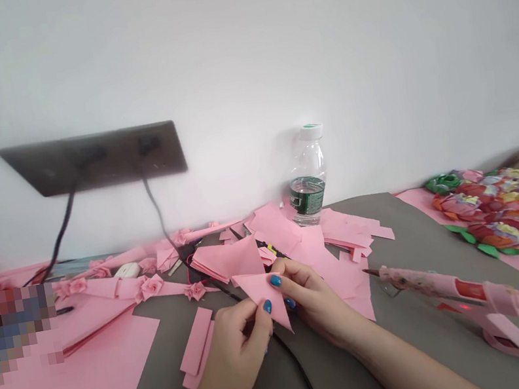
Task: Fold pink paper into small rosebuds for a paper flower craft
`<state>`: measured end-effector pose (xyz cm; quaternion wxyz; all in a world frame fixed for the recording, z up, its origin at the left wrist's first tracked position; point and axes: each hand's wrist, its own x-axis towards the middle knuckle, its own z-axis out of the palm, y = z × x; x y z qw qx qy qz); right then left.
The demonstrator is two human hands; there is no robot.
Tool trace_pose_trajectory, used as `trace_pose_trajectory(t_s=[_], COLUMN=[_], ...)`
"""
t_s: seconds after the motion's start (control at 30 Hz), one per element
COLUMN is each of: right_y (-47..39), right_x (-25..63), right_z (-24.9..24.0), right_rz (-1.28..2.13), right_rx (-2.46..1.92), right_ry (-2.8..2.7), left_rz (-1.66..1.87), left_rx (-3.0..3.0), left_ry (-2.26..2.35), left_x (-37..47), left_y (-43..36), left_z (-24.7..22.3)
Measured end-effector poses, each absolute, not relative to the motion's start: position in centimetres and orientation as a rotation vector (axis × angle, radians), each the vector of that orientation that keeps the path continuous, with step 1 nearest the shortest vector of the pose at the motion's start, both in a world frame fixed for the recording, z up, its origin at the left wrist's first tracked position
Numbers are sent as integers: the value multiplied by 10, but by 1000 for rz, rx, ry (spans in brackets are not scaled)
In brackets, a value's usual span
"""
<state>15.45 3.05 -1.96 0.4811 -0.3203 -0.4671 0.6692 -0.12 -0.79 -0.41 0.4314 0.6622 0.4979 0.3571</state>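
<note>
Here, left hand [237,341] and right hand [314,298] pinching a pink paper triangle [256,287], grey surface [403,313] beneath, glue gun [447,286] at right.

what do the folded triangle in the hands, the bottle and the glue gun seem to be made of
Folded triangle: matte paper or thin card, judging by its crisp edges and flat pink surface.
Bottle: probably clear, glossy plastic, given its see-through, shiny sides; glass isn't ruled out.
Glue gun: apparently plastic, with a smooth, moulded-looking pink body.

hands [238,339]: 2 | paper triangle [256,287]: 1 | glue gun [465,296]: 1 | bottle [310,193]: 1 | socket panel [117,162]: 1
</note>
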Motion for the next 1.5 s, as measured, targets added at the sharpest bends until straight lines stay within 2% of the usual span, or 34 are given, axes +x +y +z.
trace_pose_trajectory(t_s=[0.4,1.13,1.4,1.5], right_y=[30,31,30,28], right_x=[153,150,151,152], right_z=[-17,-12,-11,-12], right_rz=[1683,1683,1678,1674], right_rx=[-776,-715,-696,-714], right_ry=[-993,-778,-834,-1040], left_rz=[903,802,919,1013], left_rx=[1470,1574,1601,1547], left_ry=[1188,1197,1107,1148], left_x=[-2,-3,-5,-6], left_y=[-5,-3,-4,-3], left_z=[1,5,7,6])
